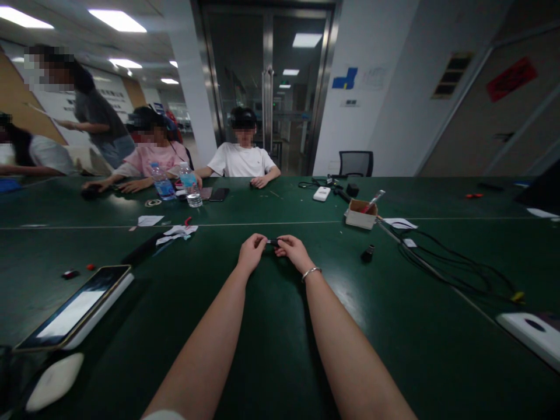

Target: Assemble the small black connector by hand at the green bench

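My left hand [252, 255] and my right hand [294, 253] meet over the middle of the green table. Between their fingertips is a small black stick with a silvery end [273, 242], similar in shape to a USB stick. The left fingers pinch its silvery end, while the right thumb and fingers close around the black end. Fingers cover part of it, so its exact kind is unclear. A metal bracelet [311, 273] circles my right wrist. To the right of my hands lies a small black piece with a metallic end [368, 253].
A phone [79, 306] rests on a white box at left, near a white mouse [55, 382]. A small open carton [361, 214], black cables [455, 262] and a white device [321, 193] are to the right. Water bottles [191, 185] stand before people seated across the table [280, 326].
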Motion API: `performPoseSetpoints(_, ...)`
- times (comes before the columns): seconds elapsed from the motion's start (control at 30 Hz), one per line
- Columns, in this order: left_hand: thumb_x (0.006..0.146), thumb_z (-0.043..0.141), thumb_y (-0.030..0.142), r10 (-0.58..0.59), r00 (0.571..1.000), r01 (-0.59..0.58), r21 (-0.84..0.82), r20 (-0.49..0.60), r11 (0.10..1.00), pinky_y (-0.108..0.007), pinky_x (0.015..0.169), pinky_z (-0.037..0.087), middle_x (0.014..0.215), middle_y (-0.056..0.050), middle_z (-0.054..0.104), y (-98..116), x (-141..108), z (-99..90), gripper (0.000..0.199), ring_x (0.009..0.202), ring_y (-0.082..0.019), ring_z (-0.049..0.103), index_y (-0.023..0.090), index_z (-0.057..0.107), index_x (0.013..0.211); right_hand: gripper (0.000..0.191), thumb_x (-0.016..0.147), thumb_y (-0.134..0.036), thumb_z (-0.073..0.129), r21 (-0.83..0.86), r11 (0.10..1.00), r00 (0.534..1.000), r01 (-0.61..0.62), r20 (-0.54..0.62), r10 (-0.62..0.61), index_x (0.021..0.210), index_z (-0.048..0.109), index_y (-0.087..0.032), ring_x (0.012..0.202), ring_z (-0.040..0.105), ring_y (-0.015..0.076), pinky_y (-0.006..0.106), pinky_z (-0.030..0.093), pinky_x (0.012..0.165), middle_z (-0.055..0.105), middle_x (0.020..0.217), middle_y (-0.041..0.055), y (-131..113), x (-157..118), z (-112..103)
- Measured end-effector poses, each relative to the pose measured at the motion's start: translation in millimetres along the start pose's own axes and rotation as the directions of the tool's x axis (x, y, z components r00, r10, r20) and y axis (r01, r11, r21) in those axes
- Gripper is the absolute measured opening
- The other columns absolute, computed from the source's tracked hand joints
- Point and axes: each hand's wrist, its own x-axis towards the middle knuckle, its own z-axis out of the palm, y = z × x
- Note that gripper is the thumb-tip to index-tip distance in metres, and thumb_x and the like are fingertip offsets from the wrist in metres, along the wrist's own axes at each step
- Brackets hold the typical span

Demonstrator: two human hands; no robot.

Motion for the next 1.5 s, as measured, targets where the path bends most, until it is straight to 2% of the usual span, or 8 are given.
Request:
performPoseSetpoints(0.2, 0.083, 0.051, 0.035, 0.015, 0.999, -0.014, -0.020, 0.033, 1.000, -0.025, 0.068, 0.047, 0.076, -0.001, 0.063, 0.8, 0.0, 0.2, 0.019, 0.070, -0.013, 0.058, 0.021, 0.062, 0.087, 0.011, 0.080, -0.014, 0.063, -0.004, 1.000, 1.000, 0.007, 0.006, -0.007, 0.090, 0.059, -0.012, 0.050, 0.063, 0.0099, 0.019, 0.054, 0.051, 0.065, 0.061, 0.0018, -0.1, -0.3, -0.3)
performPoseSetpoints(0.43, 0.076, 0.057, 0.021, 0.024, 0.999, -0.025, 0.035, 0.024, 0.999, -0.027, 0.074, 0.046, 0.081, -0.002, 0.064, -1.4, 1.8, 0.7, 0.016, 0.075, -0.014, 0.059, 0.020, 0.064, 0.090, 0.010, 0.081, -0.012, 0.060, 0.000, 1.000, 1.000, -0.009, -0.016, 0.009, 0.091, 0.058, -0.012, 0.048, 0.063, 0.0094, 0.018, 0.053, 0.049, 0.064, 0.060, 0.0006, -1.4, -0.7, 1.3)
performPoseSetpoints(0.6, 0.077, 0.057, 0.022, 0.041, 0.999, -0.041, 0.003, 0.025, 0.999, -0.030, 0.078, 0.047, 0.097, -0.005, 0.066, -5.1, 2.8, 0.7, 0.018, 0.084, -0.016, 0.061, 0.020, 0.065, 0.093, 0.009, 0.082, -0.009, 0.058, -0.004, 1.000, 1.000, -0.002, -0.016, 0.002, 0.090, 0.058, -0.012, 0.048, 0.062, 0.0089, 0.018, 0.053, 0.049, 0.064, 0.059, 0.0008, -2.1, -1.6, 1.4)
performPoseSetpoints(0.73, 0.079, 0.057, 0.026, 0.026, 0.999, -0.024, -0.066, 0.038, 0.998, -0.027, 0.070, 0.049, 0.087, -0.004, 0.065, -6.7, 3.0, 1.3, 0.022, 0.075, -0.014, 0.061, 0.021, 0.063, 0.099, 0.009, 0.082, -0.010, 0.058, 0.002, 1.000, 1.000, -0.005, -0.012, 0.005, 0.091, 0.058, -0.012, 0.048, 0.062, 0.0094, 0.019, 0.053, 0.050, 0.065, 0.059, 0.0010, -1.0, -0.7, 0.8)
performPoseSetpoints(0.9, 0.081, 0.054, 0.035, 0.010, 0.999, -0.007, -0.071, 0.043, 0.997, -0.026, 0.067, 0.048, 0.076, -0.002, 0.063, -7.0, 3.5, 2.4, 0.020, 0.070, -0.013, 0.059, 0.021, 0.063, 0.092, 0.009, 0.082, -0.011, 0.059, 0.008, 1.000, 1.000, -0.007, -0.006, 0.007, 0.091, 0.058, -0.012, 0.048, 0.063, 0.0096, 0.019, 0.053, 0.050, 0.065, 0.060, 0.0012, 0.5, 0.8, 0.1)
performPoseSetpoints(1.1, 0.080, 0.055, 0.028, 0.019, 0.999, -0.017, -0.042, 0.047, 0.999, -0.027, 0.071, 0.048, 0.081, -0.002, 0.064, -8.8, 3.7, 1.6, 0.019, 0.074, -0.014, 0.060, 0.022, 0.064, 0.095, 0.008, 0.083, -0.010, 0.056, 0.014, 1.000, 1.000, -0.006, -0.004, 0.006, 0.091, 0.057, -0.012, 0.048, 0.063, 0.0094, 0.019, 0.054, 0.050, 0.065, 0.060, 0.0013, 0.7, 1.2, -0.1)
performPoseSetpoints(1.4, 0.080, 0.055, 0.030, 0.080, 0.997, -0.079, -0.036, 0.014, 0.996, -0.029, 0.076, 0.048, 0.091, -0.005, 0.067, -9.1, 4.8, 1.8, 0.018, 0.082, -0.016, 0.061, 0.020, 0.066, 0.091, 0.010, 0.081, -0.013, 0.061, 0.019, 1.000, 1.000, 0.011, -0.002, -0.011, 0.091, 0.058, -0.012, 0.048, 0.063, 0.0093, 0.018, 0.054, 0.050, 0.065, 0.059, 0.0009, 3.8, 3.0, -1.1)
performPoseSetpoints(1.5, 0.079, 0.056, 0.030, 0.072, 0.997, -0.071, -0.056, 0.023, 0.996, -0.028, 0.073, 0.048, 0.089, -0.004, 0.067, -8.3, 4.6, 1.6, 0.019, 0.080, -0.016, 0.061, 0.021, 0.065, 0.093, 0.009, 0.081, -0.013, 0.060, 0.018, 1.000, 1.000, 0.006, -0.004, -0.006, 0.090, 0.058, -0.013, 0.048, 0.063, 0.0094, 0.019, 0.054, 0.050, 0.065, 0.059, 0.0008, 2.9, 2.4, -0.7)
